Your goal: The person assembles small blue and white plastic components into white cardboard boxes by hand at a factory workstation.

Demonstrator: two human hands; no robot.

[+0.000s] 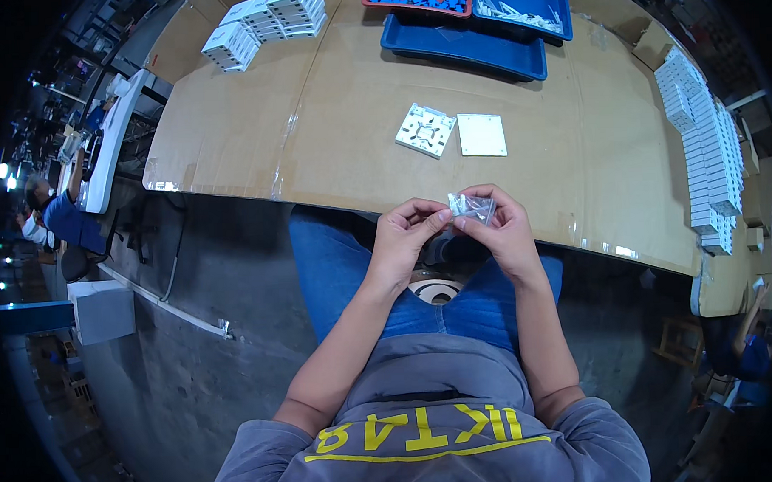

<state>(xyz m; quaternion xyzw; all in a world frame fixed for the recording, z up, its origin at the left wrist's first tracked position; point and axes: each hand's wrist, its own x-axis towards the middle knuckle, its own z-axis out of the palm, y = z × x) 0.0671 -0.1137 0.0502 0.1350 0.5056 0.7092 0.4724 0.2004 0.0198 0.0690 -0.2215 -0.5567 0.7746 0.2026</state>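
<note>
Just off the table's near edge, both my hands grip a small clear plastic bag with small white pieces inside. My left hand pinches its left side between thumb and fingers. On the right side, my right hand closes round the bag with thumb and fingertips. Beyond the hands lies a square white plastic box base, its moulded inside facing up. Beside it is a flat square white cover plate, a small gap apart from the base.
The table is covered in cardboard. At the back stand a red tray of blue parts, a blue tray of white pieces and another blue tray. White boxes are stacked at far left and right. People sit further off.
</note>
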